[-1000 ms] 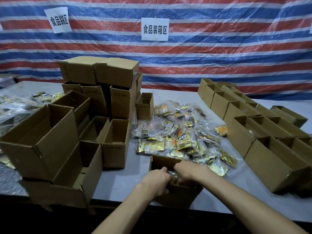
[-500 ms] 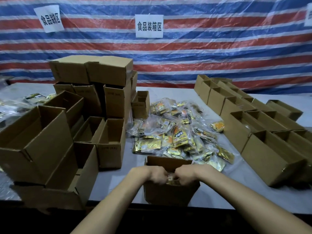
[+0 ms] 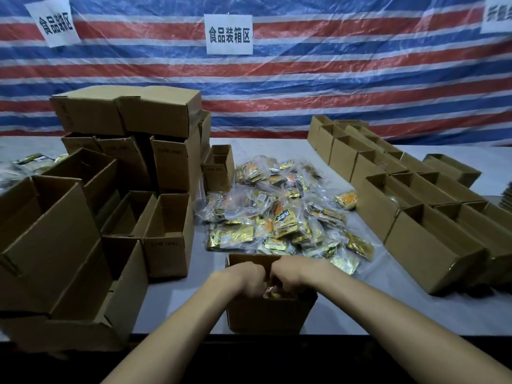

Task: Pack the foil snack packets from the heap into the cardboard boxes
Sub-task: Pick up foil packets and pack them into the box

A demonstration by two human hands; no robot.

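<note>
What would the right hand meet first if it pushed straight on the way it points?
The right hand points down into the cardboard box, so probably the foil packets under its fingers first; depth inside is hidden.

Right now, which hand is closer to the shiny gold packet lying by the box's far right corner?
The right hand. Over the box, it is just left of the gold packet; the left hand is beside it, farther left.

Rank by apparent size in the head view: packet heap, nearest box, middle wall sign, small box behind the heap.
1. packet heap
2. nearest box, though nearness inflates it
3. middle wall sign and small box: look alike
</note>
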